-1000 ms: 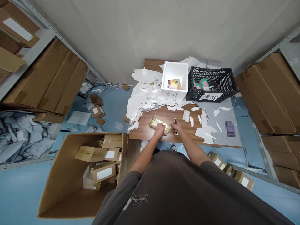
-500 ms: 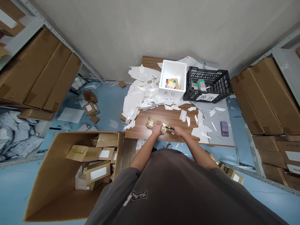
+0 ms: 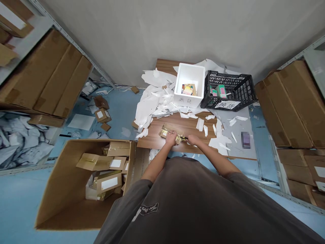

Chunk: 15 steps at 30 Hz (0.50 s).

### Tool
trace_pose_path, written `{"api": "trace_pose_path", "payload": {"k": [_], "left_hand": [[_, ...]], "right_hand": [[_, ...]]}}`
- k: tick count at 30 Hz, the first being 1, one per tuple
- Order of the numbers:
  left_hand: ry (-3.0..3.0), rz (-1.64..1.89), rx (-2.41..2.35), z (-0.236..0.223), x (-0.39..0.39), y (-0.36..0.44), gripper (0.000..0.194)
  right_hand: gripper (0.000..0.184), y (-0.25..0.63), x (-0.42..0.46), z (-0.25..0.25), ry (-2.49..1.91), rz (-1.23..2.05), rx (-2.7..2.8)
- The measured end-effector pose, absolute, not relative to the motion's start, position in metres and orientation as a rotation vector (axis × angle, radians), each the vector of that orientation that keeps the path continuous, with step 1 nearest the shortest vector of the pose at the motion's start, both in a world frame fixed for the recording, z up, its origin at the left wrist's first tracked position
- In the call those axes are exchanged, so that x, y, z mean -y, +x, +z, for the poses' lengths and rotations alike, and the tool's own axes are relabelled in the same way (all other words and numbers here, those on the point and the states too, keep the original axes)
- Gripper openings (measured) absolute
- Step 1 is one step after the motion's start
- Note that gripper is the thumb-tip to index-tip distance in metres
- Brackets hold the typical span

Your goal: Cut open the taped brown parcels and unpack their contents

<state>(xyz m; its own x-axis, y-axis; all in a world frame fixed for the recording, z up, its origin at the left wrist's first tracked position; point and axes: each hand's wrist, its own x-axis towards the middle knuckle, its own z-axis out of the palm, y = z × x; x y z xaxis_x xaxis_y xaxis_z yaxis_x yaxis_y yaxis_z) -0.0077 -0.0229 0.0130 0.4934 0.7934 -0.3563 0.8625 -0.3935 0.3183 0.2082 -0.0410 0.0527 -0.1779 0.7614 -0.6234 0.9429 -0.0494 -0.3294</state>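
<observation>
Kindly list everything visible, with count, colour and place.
Table: one, brown, centre
Taped parcel: one, brown, table front
Tool: one, dark, right hand
Tub: one, white, table's back
Packets: several, multicoloured, inside tub
Crate: one, black, right of tub
Small boxes: at least two, green, inside crate
Paper scraps: many, white, on table
Blurred item: one, purple, table's right
Open carton: one, brown, lower left
Small cartons: several, brown, inside open carton
Large cartons: several, brown, on shelves
Crumpled sheets: many, whitish, far left
Shirt: one, dark, bottom
Left hand: one, on taped parcel
Right hand: one, holding tool
</observation>
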Motion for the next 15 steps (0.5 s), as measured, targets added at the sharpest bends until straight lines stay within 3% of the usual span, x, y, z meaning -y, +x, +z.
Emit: {"api": "trace_pose_path", "payload": {"k": [5, 10, 15], "left_hand": [[2.288, -0.157, -1.33, 0.014, 0.022, -0.011, 0.086], [2.362, -0.095, -1.244, 0.013, 0.023, -0.017, 0.083], [2.417, -0.071, -1.172, 0.009, 0.025, -0.018, 0.076]], "right_hand": [[0.033, 0.217, 0.05, 0.045, 1.782, -1.262, -1.953], [0.034, 0.214, 0.061, 0.034, 1.863, -1.623, -1.779], [0.037, 0.222, 0.06, 0.036, 1.811, -1.75, -1.709]]}}
